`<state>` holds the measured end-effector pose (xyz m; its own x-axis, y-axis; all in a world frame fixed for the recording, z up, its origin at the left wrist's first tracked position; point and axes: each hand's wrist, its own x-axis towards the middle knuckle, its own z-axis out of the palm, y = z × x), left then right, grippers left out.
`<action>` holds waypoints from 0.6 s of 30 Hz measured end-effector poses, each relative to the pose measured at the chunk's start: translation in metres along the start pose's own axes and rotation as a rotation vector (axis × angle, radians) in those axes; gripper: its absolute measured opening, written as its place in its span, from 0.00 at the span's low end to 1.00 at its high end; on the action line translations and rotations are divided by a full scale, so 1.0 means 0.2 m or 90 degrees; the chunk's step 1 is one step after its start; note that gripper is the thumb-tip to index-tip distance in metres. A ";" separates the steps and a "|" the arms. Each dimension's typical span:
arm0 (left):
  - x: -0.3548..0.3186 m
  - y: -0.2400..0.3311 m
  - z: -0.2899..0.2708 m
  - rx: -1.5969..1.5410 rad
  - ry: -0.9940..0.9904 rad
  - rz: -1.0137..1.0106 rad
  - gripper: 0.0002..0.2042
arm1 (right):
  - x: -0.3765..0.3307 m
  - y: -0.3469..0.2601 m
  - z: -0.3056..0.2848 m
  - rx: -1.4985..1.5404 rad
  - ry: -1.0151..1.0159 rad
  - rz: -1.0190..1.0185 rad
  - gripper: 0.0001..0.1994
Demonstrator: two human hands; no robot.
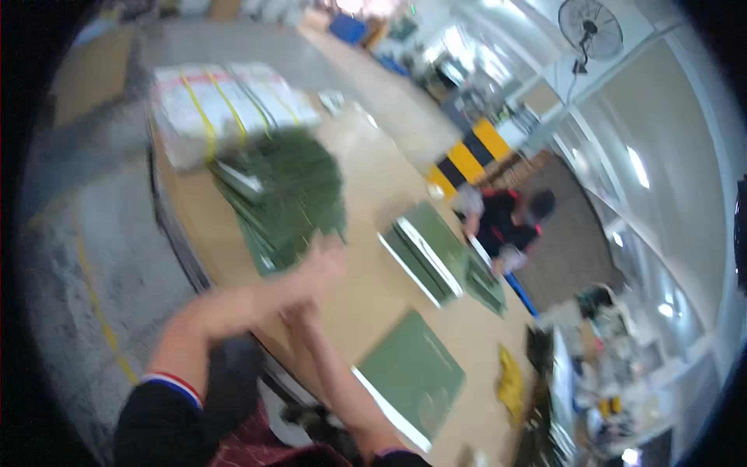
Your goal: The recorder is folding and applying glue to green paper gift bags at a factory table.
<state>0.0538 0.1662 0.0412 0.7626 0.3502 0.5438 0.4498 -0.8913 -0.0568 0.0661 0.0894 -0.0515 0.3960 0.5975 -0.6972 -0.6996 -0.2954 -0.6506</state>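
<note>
My left hand [320,261] reaches over the near edge of a heap of dark green, shiny sheets or bags [292,191]; its fingers are smeared by motion. Just below the left wrist is my right hand [299,311], close to it or touching it, its fingers mostly hidden. No held thing can be made out in either hand. To the right lies a flat green packet [412,373] with a white edge. Beyond it sits a stack of similar green packets [428,249], white along their edges.
A white bundle bound with yellow straps [226,101] rests at the table's far left. Across the brown tabletop [373,175] is another person [510,222] beside green packets. Yellow material [510,381] lies at the right. A black-and-yellow striped barrier [471,156] stands behind the table.
</note>
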 end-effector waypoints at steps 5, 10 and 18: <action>-0.22 0.47 -0.14 -0.660 0.108 -0.130 0.34 | -0.39 -0.64 -0.87 -0.320 0.051 -0.471 0.11; -0.48 0.87 -0.16 -0.428 -0.225 0.030 0.37 | -0.15 -1.00 -1.64 -0.863 0.608 -0.583 0.20; -0.68 0.83 -0.12 -0.397 -0.200 0.185 0.32 | -0.35 -0.83 -1.45 -0.893 0.445 -0.411 0.26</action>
<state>0.0126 -0.0361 -0.0220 0.9489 0.0580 0.3102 -0.0655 -0.9254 0.3732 0.3277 -0.1184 0.0180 0.8209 0.5704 0.0281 0.5444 -0.7669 -0.3399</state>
